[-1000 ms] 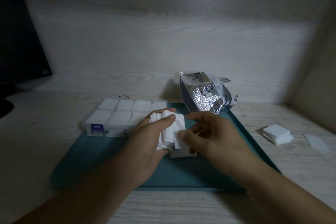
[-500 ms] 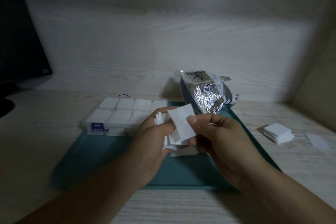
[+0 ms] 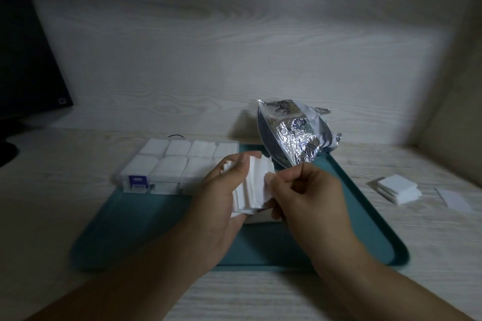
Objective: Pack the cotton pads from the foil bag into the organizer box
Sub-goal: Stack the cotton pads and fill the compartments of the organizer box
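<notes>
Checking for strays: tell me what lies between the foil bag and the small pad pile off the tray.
Head view: between the foil bag and the pad pile, only the tray's rim and bare tabletop.

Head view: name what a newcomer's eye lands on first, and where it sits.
First, the two hands at centre: the left hand holds a fanned stack of cotton pads while the right hand pinches at its edge, above the teal tray. Behind them the shiny foil bag stands at the tray's far edge, with the pad-filled organizer box to its left.

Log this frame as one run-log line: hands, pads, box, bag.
left hand: holds pad stack | right hand: pinches stack's edge | organizer box: compartments filled | foil bag: upright on tray
</notes>
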